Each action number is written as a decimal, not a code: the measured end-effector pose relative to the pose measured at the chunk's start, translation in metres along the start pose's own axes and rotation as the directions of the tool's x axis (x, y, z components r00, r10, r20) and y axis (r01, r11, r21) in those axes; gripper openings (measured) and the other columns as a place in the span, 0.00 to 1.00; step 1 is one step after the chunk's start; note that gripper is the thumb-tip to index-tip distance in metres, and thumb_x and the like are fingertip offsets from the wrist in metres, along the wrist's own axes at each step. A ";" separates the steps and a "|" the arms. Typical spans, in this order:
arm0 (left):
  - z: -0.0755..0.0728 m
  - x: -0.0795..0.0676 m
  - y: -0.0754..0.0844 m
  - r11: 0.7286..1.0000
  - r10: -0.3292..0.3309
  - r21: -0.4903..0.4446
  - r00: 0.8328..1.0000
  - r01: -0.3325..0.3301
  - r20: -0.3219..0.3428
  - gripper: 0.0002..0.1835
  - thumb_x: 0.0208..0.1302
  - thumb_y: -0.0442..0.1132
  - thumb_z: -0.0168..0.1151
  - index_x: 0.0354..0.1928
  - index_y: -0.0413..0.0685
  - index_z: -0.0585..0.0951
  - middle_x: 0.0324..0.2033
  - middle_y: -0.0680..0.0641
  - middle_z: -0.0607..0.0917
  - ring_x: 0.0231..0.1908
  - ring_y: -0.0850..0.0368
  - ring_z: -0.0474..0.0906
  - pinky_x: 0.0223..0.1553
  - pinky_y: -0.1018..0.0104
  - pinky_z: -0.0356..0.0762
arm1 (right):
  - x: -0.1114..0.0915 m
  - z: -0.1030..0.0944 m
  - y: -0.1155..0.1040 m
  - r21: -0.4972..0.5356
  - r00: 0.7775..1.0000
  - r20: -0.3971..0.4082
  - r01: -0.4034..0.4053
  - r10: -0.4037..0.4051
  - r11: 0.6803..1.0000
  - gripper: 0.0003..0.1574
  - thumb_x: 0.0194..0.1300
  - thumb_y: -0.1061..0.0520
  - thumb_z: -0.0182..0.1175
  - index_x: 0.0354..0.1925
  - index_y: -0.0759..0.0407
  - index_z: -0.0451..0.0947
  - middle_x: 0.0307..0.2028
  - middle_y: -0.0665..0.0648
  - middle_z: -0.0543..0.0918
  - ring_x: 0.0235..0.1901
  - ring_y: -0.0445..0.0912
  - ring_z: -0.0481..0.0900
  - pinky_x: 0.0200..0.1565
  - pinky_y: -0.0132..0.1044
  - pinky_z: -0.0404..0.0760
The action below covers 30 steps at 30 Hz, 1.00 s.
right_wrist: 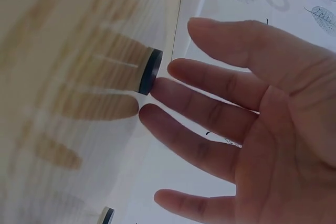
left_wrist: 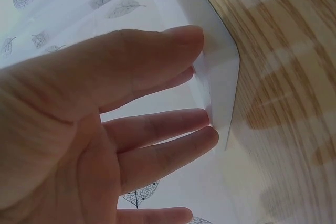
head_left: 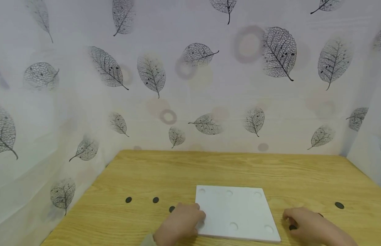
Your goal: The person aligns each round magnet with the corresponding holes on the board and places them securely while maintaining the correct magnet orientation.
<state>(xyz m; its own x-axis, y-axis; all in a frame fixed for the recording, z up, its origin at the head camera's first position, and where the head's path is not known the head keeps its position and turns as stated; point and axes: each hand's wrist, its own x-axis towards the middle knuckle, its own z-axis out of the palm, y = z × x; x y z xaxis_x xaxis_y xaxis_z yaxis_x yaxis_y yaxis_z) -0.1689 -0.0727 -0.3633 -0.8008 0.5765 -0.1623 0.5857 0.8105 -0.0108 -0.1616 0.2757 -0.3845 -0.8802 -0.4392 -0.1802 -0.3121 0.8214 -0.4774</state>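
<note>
Leaf-print backdrop (head_left: 190, 99): on my head view, it's hanging behind the wood table (head_left: 227, 167).
White board (head_left: 233, 210): it's lying flat toward the table's near side, long axis running left-right; probably light, stiff, best edge-held.
Left hand (left_wrist: 94, 150), wrist view: I'm resting straight fingers on the board's edge.
Right hand (right_wrist: 262, 129), wrist view: I'm touching a flat-lying black disc (right_wrist: 151, 72), fingers spread; probably slippery, best rim-pinched.

Left of the white board (head_left: 234, 213), a pale greenish-beige sleeve (head_left: 148, 240) ends at the wrist of the left hand (head_left: 180, 220), itself bare; right of the board, the right hand (head_left: 307, 223) and the visible forearm (head_left: 339, 237) are bare too; both hands have slim, round-tipped fingers (right_wrist: 189, 142); creases line the right palm (right_wrist: 278, 156).
</note>
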 end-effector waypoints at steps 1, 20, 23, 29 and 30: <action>0.000 0.000 0.000 1.000 -0.002 -0.008 1.000 0.003 0.006 0.12 0.42 0.42 0.70 0.31 0.57 0.79 0.22 0.59 0.69 0.23 0.65 0.63 0.30 0.64 0.68 | 0.000 0.000 0.000 -0.003 1.000 0.002 -0.013 0.013 1.000 0.09 0.51 0.63 0.60 0.32 0.54 0.72 0.24 0.45 0.70 0.23 0.36 0.63 0.24 0.32 0.65; 0.002 0.000 -0.001 1.000 0.004 0.014 1.000 -0.004 -0.015 0.12 0.41 0.44 0.71 0.31 0.58 0.79 0.22 0.59 0.69 0.23 0.66 0.63 0.29 0.65 0.67 | 0.000 0.007 -0.008 -0.098 0.966 -0.038 -0.258 0.255 0.961 0.12 0.46 0.63 0.60 0.21 0.56 0.65 0.20 0.51 0.64 0.21 0.43 0.61 0.23 0.34 0.59; 0.001 0.001 0.000 1.000 -0.007 -0.011 1.000 0.007 0.009 0.12 0.42 0.43 0.70 0.32 0.58 0.79 0.23 0.60 0.70 0.23 0.66 0.63 0.30 0.65 0.67 | 0.002 0.007 -0.009 -0.051 0.952 -0.013 -0.308 0.307 0.950 0.11 0.45 0.65 0.61 0.21 0.58 0.66 0.20 0.52 0.66 0.21 0.45 0.63 0.23 0.35 0.62; 0.000 0.002 0.000 0.999 -0.020 -0.049 0.999 0.023 0.047 0.12 0.43 0.43 0.70 0.33 0.57 0.80 0.24 0.59 0.71 0.24 0.65 0.63 0.31 0.65 0.68 | 0.004 0.005 -0.010 -0.031 0.943 0.004 -0.332 0.332 0.943 0.11 0.43 0.66 0.61 0.20 0.59 0.66 0.18 0.52 0.67 0.19 0.45 0.63 0.22 0.36 0.63; -0.001 0.002 0.000 0.998 -0.019 -0.053 0.999 0.022 0.051 0.12 0.43 0.43 0.70 0.33 0.57 0.80 0.24 0.59 0.71 0.24 0.65 0.63 0.31 0.65 0.68 | 0.004 0.005 -0.010 -0.040 0.946 0.002 -0.325 0.325 0.945 0.11 0.43 0.66 0.61 0.19 0.59 0.66 0.18 0.52 0.67 0.19 0.45 0.63 0.22 0.36 0.62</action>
<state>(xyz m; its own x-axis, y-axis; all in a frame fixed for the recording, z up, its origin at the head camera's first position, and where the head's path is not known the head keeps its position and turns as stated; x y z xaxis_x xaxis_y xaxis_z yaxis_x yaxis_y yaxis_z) -0.1704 -0.0719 -0.3627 -0.8044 0.5551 -0.2118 0.5608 0.8271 0.0381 -0.1603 0.2644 -0.3844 -0.9331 -0.1488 -0.3274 -0.0232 0.9334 -0.3580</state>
